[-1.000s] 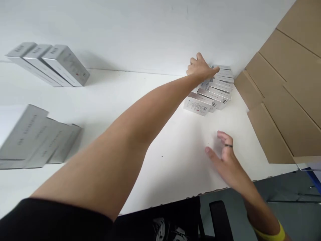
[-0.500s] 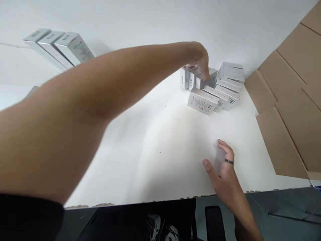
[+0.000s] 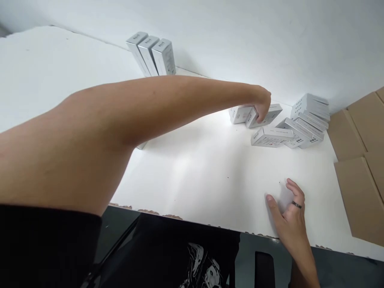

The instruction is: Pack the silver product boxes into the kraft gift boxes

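Note:
My left hand [image 3: 261, 107] reaches far across the white table [image 3: 195, 168], its fingers curled down on a few small white boxes [image 3: 253, 115] that stand apart from a leaning pile of the same boxes [image 3: 300, 124] at the back right. My right hand [image 3: 289, 210] rests open near the table's front edge, fingers spread, a dark ring on one finger. It holds nothing.
Three taller grey boxes [image 3: 153, 56] lean against the white wall at the back. Flat brown cardboard sheets [image 3: 360, 168] lie at the right edge. A dark chair part [image 3: 265, 272] shows below the table's front edge.
My left hand has dragged a few boxes leftward, away from the pile. The view has swung left and lower. My right hand has stayed nearly still on the table.

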`<state>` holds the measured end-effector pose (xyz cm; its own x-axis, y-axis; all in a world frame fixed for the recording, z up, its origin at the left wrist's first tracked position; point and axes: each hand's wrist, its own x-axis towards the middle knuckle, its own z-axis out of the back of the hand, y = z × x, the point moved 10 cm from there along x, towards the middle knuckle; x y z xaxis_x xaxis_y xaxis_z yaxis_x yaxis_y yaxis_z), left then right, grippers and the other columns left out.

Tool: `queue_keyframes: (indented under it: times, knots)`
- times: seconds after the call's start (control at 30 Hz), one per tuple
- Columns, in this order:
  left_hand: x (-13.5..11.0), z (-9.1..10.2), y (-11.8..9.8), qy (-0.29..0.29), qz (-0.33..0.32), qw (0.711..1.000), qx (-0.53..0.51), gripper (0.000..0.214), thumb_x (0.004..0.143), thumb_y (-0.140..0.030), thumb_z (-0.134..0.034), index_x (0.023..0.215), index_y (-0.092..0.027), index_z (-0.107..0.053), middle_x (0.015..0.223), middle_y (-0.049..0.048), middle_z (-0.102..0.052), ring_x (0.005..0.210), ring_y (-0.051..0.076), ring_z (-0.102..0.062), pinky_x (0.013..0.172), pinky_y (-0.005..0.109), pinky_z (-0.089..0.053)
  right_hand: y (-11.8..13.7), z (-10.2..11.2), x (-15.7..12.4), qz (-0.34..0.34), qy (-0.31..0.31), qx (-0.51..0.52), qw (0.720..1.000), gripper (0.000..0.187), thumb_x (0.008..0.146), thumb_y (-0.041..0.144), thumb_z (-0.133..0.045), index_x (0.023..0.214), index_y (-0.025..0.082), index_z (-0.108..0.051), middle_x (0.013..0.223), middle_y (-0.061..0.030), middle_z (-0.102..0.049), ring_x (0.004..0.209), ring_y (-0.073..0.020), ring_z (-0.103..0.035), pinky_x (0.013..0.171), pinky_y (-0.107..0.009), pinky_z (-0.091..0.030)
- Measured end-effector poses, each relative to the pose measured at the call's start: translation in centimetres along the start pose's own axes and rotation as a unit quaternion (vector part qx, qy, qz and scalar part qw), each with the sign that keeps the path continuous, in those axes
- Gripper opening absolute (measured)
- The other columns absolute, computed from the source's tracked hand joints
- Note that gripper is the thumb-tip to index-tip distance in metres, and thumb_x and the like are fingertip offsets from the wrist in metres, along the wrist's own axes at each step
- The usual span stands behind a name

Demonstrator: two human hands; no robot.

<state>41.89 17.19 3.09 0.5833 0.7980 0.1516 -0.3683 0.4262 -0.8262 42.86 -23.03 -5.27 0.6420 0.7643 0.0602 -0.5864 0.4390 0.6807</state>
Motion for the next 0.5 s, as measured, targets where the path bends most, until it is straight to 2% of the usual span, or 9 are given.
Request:
queue_keyframes:
  times: [0.07,0.1,0.2,0.27,0.33,0.43,0.5]
  knots:
    - [-1.7,0.3,-0.2,0.074,0.001,0.997,0.030,0.071,0.044,-0.009,-0.104,0.099,-0.020,-0.060,0.096,0.0033,-0.059,0.126,0.047,-0.057,0.114,0.074,-0.041,0.1,0.1,0.0,0.015,-0.003,-0.013,1.000,0.072,0.092,0.072,-0.064,0.145,0.031,-0.038,0.165,-0.0123,-0.038,0.152,-0.0378,-0.036,0.121,-0.070,-0.032]
    - [-2.9,1.1,-0.5,0.080,-0.016,0.996,0.028,0.079,0.046,-0.011,-0.103,0.109,-0.023,-0.058,0.101,0.0030,-0.058,0.126,0.046,-0.058,0.112,0.072,-0.044,0.1,0.1,0.1,0.024,-0.004,-0.018,1.000,0.071,0.092,0.072,-0.063,0.145,0.031,-0.038,0.165,-0.0127,-0.038,0.152,-0.0378,-0.036,0.121,-0.070,-0.032]
    - [-7.5,5.5,-1.2,-0.023,-0.096,0.995,-0.034,0.092,0.060,-0.016,-0.098,0.132,-0.030,-0.042,0.118,0.0057,-0.057,0.129,0.042,-0.059,0.110,0.064,-0.050,0.1,0.2,0.2,0.045,-0.009,-0.027,0.999,0.070,0.092,0.071,-0.063,0.143,0.029,-0.040,0.163,-0.0141,-0.040,0.151,-0.0378,-0.037,0.122,-0.069,-0.032]
    - [-10.4,7.3,0.0,-0.078,-0.122,0.988,-0.053,0.094,0.066,-0.018,-0.095,0.136,-0.031,-0.034,0.129,0.0088,-0.054,0.135,0.040,-0.055,0.111,0.061,-0.051,0.1,0.2,0.3,0.049,-0.007,-0.033,0.998,0.071,0.092,0.072,-0.062,0.142,0.027,-0.040,0.162,-0.0148,-0.041,0.151,-0.0382,-0.038,0.122,-0.068,-0.032]
    - [-12.5,7.8,2.0,-0.097,-0.126,0.986,-0.042,0.095,0.065,-0.016,-0.095,0.135,-0.030,-0.033,0.135,0.0101,-0.050,0.142,0.041,-0.048,0.114,0.063,-0.048,0.3,0.1,0.4,0.054,-0.005,-0.043,0.998,0.071,0.091,0.073,-0.061,0.141,0.026,-0.042,0.161,-0.0155,-0.042,0.151,-0.0388,-0.038,0.123,-0.068,-0.031]
    - [-13.4,7.6,5.1,-0.097,-0.098,0.990,-0.035,0.096,0.063,-0.014,-0.095,0.137,-0.027,-0.036,0.139,0.0097,-0.042,0.150,0.046,-0.040,0.116,0.068,-0.041,0.5,0.0,0.5,0.061,-0.005,-0.055,0.997,0.072,0.091,0.074,-0.059,0.140,0.024,-0.043,0.161,-0.0167,-0.043,0.151,-0.0400,-0.039,0.124,-0.069,-0.030]
    - [-13.3,7.6,6.6,-0.102,-0.068,0.990,-0.066,0.105,0.060,-0.014,-0.097,0.143,-0.026,-0.034,0.143,0.0103,-0.039,0.152,0.048,-0.037,0.118,0.069,-0.038,0.5,0.0,0.5,0.058,-0.007,-0.059,0.997,0.073,0.091,0.076,-0.059,0.140,0.023,-0.044,0.160,-0.0176,-0.043,0.151,-0.0409,-0.039,0.124,-0.070,-0.030]
